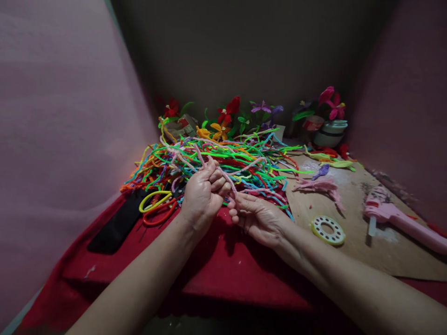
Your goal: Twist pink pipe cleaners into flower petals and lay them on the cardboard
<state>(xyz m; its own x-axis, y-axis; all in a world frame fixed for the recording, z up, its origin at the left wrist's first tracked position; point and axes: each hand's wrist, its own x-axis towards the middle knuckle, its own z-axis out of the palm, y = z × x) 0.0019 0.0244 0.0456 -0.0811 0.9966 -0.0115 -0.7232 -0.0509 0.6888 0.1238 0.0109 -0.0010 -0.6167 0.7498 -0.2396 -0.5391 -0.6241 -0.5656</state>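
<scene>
Left hand (pixel 204 195) fisted round pink pipe cleaner (pixel 245 166), right hand (pixel 256 216) pinching its lower end beside pile (pixel 244 151); bending apparently in hand, further twisting needs firm left hold.

Pink wall L (pixel 52 116), pink wall R (pixel 412 107), dark grey back wall (pixel 251 51). Dim light. Red cloth (pixel 226 270) over tabletop front.

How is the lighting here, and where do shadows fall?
Head view: light is brightest on the left hand, the right hand and the pink pipe cleaner they hold; the back wall is dim; shadows lie on the red cloth under them.
</scene>
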